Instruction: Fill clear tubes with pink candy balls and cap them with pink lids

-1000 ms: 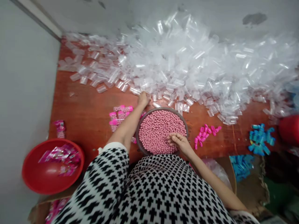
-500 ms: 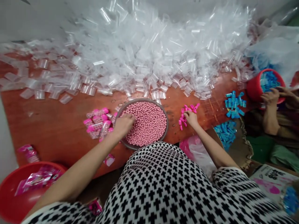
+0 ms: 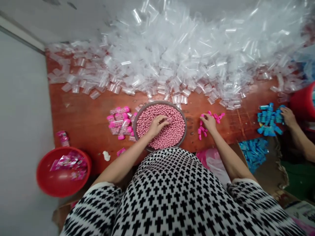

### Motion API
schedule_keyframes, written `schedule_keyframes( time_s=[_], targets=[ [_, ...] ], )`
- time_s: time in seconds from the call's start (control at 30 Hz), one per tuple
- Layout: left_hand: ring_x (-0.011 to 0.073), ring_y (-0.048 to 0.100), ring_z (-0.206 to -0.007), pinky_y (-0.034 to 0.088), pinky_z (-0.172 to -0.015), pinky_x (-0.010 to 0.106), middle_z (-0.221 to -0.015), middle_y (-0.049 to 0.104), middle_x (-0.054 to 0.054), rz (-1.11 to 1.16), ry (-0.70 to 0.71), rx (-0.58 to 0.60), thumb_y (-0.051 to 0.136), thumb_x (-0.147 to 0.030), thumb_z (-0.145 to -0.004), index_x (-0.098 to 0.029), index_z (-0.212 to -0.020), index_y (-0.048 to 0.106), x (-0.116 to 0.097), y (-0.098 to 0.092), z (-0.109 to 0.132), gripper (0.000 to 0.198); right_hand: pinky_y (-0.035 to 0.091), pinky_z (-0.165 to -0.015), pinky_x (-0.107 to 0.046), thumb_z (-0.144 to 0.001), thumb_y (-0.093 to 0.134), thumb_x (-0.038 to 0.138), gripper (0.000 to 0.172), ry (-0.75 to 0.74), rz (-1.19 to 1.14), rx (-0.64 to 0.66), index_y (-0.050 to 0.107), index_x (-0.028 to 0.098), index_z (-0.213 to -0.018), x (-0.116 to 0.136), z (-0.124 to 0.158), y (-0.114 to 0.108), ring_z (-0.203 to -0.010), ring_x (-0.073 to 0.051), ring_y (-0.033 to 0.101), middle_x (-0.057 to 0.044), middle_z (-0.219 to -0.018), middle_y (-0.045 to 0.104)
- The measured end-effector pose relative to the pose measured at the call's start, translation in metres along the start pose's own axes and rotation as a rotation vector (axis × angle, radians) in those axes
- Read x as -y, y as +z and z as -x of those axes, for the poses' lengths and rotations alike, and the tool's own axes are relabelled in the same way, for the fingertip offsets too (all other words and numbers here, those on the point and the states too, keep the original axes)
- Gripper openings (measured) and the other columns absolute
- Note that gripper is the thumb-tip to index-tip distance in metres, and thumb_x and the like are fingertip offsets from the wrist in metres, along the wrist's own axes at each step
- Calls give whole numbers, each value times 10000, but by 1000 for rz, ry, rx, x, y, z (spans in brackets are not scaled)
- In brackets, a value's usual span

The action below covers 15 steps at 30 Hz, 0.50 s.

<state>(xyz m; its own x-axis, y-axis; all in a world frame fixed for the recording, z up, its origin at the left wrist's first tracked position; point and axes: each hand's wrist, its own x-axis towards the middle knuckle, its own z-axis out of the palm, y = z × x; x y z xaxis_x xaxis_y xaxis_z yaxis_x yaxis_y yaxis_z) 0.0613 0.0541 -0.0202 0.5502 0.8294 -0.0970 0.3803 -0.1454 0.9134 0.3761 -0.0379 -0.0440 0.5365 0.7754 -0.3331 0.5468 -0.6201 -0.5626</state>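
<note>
My left hand (image 3: 157, 126) is over the middle of a round bowl (image 3: 185, 132) full of pink beads (image 3: 172, 139). Its thumb and fingers close around what looks like a small clear bottle (image 3: 168, 120), mostly lost against the beads. To the right of the bowl, my right hand (image 3: 209, 123) pinches at a small pink cap (image 3: 202, 115) at the edge of a scatter of loose pink caps (image 3: 202, 131). Bead-filled bottles with pink caps (image 3: 118, 122) lie in a cluster left of the bowl.
A big heap of clear empty bottles (image 3: 172, 62) covers the table's back. A red basin (image 3: 61, 183) with pink packets stands front left. At right are blue pieces (image 3: 268, 119), a co-worker's hand (image 3: 288, 117) and a red bucket (image 3: 301, 101).
The view has swung left. My left hand has moved from the bowl's left side to its middle. My right hand stays at the pink caps. The co-worker's hand has gone from bucket to blue pile.
</note>
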Motion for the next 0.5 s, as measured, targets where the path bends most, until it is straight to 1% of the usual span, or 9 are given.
schedule_keyframes(
  time_s=[0.07, 0.1, 0.17, 0.2, 0.23, 0.3, 0.37, 0.43, 0.5],
  targets=[
    [179, 599, -989, 452, -913, 323, -1048, 670, 57, 189, 5, -32, 616, -313, -805, -188, -1026, 644, -5, -3, 9, 256, 480, -836, -365, -771, 582, 420, 366, -26, -328, 90, 633, 146, -1008, 7, 16, -7, -881, -212, 642, -109, -973, 696],
    [181, 600, -1000, 451, -921, 327, -1070, 667, 64, 253, 1, -45, 622, -319, -799, -184, -1036, 643, -7, -5, 13, 273, 490, -813, -358, -751, 612, 434, 402, -14, -466, 187, 618, 161, -1047, 13, 28, -10, -848, -201, 649, -94, -960, 700],
    [181, 610, -984, 457, -917, 331, -1062, 673, 72, 321, -18, -52, 630, -327, -789, -174, -1019, 654, -12, -6, 18, 277, 503, -771, -344, -727, 673, 430, 511, 6, -651, 478, 551, 204, -1169, 29, 59, -14, -811, -187, 661, -68, -929, 711],
    [180, 617, -962, 465, -908, 332, -1040, 680, 72, 342, -28, -36, 633, -333, -786, -169, -1002, 662, -14, -6, 21, 272, 505, -755, -335, -726, 690, 419, 542, -6, -694, 635, 523, 222, -1203, 38, 76, -15, -805, -183, 663, -57, -910, 715],
    [177, 624, -938, 474, -896, 333, -1016, 687, 70, 370, -36, -18, 636, -340, -784, -165, -989, 667, -16, -6, 22, 271, 506, -738, -327, -735, 691, 418, 518, -20, -701, 784, 530, 225, -1187, 47, 94, -14, -786, -177, 663, -50, -887, 716],
    [176, 636, -913, 493, -877, 338, -997, 692, 67, 466, -45, 5, 644, -355, -779, -160, -997, 665, -18, -5, 26, 293, 505, -717, -314, -770, 661, 434, 418, -81, -610, 1003, 587, 212, -1116, 62, 125, -10, -752, -164, 653, -48, -882, 712],
    [185, 640, -932, 507, -877, 353, -1024, 688, 70, 606, -61, -17, 661, -372, -765, -159, -1033, 652, -19, -4, 29, 343, 498, -753, -314, -801, 623, 447, 326, -226, -441, 1024, 665, 207, -1017, 73, 147, -6, -787, -164, 645, -48, -912, 707],
    [198, 640, -958, 513, -889, 372, -1054, 683, 76, 738, -98, -32, 690, -393, -736, -160, -1059, 645, -21, -4, 33, 401, 480, -825, -322, -834, 582, 442, 287, -400, -299, 948, 714, 218, -955, 80, 159, -6, -871, -175, 637, -49, -955, 701],
    [207, 642, -966, 521, -888, 385, -1092, 674, 85, 842, -152, -18, 713, -419, -706, -163, -1079, 640, -23, -4, 36, 458, 470, -849, -322, -849, 567, 427, 279, -526, -216, 904, 729, 231, -964, 85, 165, -8, -901, -183, 633, -52, -968, 696]
  ],
)
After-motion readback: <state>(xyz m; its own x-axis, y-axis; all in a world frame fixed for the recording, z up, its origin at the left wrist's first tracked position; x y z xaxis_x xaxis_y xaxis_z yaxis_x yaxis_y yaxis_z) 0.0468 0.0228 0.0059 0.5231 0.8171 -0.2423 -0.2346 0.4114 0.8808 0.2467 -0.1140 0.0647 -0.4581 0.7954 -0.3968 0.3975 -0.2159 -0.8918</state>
